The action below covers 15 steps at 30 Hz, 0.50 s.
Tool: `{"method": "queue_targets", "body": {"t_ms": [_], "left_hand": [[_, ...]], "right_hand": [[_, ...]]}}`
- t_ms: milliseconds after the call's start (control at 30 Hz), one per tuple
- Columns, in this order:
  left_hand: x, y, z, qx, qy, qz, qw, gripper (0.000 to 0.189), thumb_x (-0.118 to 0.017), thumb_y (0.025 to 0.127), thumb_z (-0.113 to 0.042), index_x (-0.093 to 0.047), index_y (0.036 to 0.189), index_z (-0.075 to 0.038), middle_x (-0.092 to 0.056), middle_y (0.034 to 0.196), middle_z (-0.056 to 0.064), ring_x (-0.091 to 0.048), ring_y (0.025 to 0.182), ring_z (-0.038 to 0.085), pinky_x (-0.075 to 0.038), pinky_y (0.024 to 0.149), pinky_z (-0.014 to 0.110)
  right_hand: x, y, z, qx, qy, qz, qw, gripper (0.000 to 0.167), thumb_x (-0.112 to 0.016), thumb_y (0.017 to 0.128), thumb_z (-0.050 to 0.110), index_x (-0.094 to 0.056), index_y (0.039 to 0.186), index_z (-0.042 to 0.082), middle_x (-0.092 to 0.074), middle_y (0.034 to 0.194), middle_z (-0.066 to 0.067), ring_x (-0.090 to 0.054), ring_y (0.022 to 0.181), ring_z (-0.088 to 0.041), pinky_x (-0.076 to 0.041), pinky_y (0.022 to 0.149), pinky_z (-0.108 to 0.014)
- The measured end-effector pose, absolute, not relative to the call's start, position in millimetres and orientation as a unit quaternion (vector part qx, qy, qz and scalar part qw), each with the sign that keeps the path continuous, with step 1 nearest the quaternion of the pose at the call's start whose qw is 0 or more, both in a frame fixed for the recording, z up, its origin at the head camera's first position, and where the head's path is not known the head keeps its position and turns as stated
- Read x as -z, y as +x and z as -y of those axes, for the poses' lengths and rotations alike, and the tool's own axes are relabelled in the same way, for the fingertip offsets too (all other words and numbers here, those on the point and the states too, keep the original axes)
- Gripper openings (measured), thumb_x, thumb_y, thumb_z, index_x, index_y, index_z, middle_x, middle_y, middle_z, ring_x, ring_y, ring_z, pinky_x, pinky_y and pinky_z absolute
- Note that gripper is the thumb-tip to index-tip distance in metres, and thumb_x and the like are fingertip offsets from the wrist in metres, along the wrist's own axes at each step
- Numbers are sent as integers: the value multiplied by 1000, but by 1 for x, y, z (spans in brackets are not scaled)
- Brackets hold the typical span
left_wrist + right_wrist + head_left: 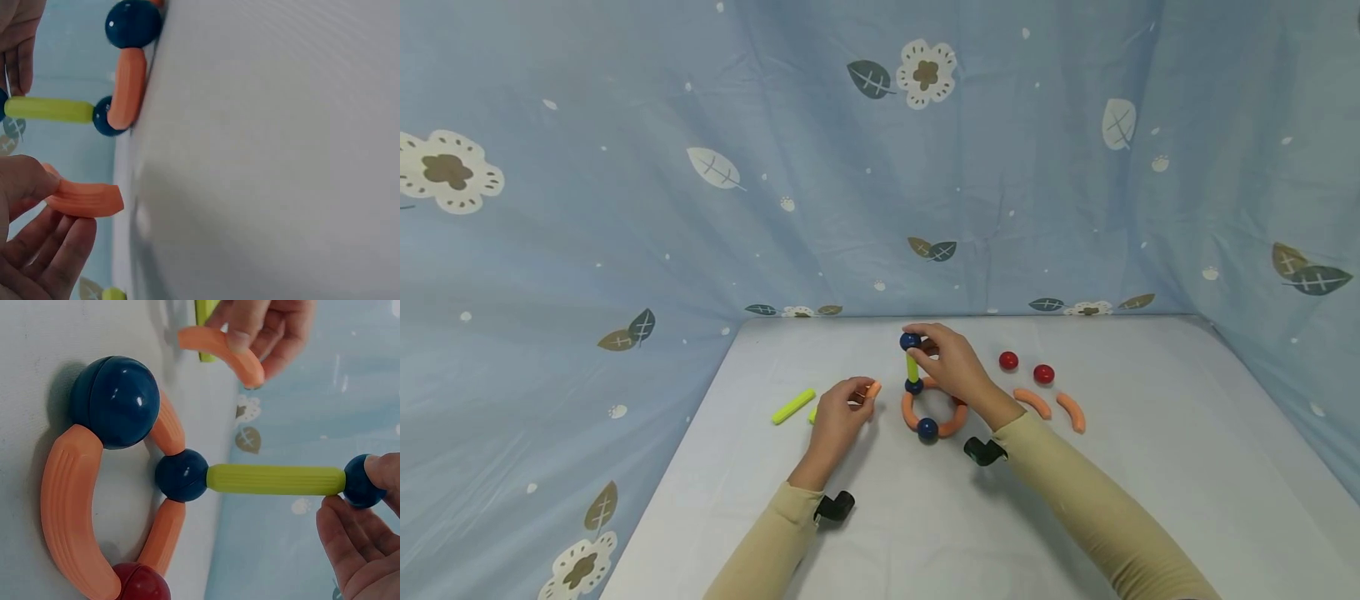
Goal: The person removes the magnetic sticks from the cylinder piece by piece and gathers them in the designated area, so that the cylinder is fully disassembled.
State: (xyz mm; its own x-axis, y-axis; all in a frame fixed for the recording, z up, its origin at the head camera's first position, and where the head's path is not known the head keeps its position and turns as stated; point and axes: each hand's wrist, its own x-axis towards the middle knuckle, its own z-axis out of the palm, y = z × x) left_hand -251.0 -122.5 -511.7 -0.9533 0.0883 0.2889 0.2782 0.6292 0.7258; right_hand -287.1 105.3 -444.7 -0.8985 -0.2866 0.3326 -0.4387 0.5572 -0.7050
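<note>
My left hand [842, 410] pinches a curved orange stick [87, 200] between thumb and fingers, raised to the left of a ring. That ring is built of curved orange sticks [70, 506] joined by balls, among them a large blue ball [927, 429] at the near side and a red ball [144, 584]. From a blue ball [181, 475] on the ring's far left, a straight yellow-green stick [275, 479] stands upright. At its top sits another blue ball [910, 341], gripped by the thumb and fingers of my right hand [953, 360].
Two red balls [1008, 361] and two curved orange sticks [1071, 412] lie on the white table [910, 533] right of the ring. To the left lies a yellow-green stick [793, 407], with another partly hidden behind my left hand. A blue patterned cloth [820, 208] hangs behind.
</note>
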Motion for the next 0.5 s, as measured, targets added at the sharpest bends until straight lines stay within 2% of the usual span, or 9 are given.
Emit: {"method": "queue_targets", "body": {"t_ms": [267, 500], "left_hand": [[515, -245, 134, 434, -82, 892, 95, 32, -74, 92, -7, -70, 124, -11, -70, 97, 3, -68, 86, 15, -59, 73, 28], [512, -243, 142, 432, -63, 898, 57, 37, -71, 93, -7, -68, 130, -10, -69, 98, 3, -67, 80, 13, -55, 63, 29]], "right_hand": [[446, -287, -105, -421, 199, 880, 89, 41, -69, 99, 20, -61, 140, 16, -65, 124, -8, -70, 102, -22, -57, 90, -41], [448, -289, -105, -422, 202, 879, 93, 41, -69, 100, 21, -61, 139, 17, -65, 124, -7, -70, 102, -21, -58, 90, -39]]}}
